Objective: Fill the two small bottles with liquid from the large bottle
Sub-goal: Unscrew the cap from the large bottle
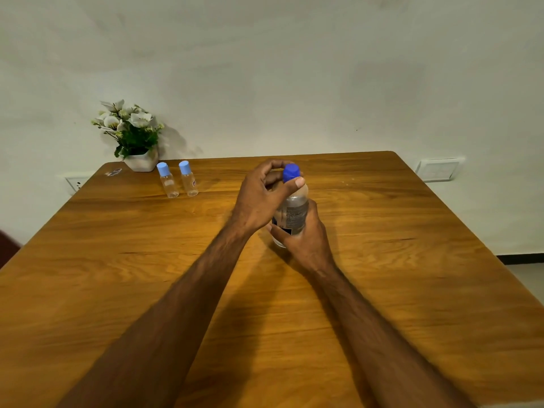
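A large clear bottle point(292, 212) with a dark blue cap point(291, 172) stands upright near the middle of the wooden table point(147, 260). My right hand point(306, 234) grips its lower body. My left hand point(262, 195) curls around the neck, fingers and thumb on the cap. Two small clear bottles with light blue caps stand upright side by side at the far left: one point(167, 181) on the left, the other point(188, 179) on the right, both well away from my hands. They look empty.
A white pot of artificial white flowers point(132, 134) stands at the table's far left corner against the wall. A small sticker-like scrap point(113, 172) lies near it. Wall sockets point(438, 169) sit on the right wall.
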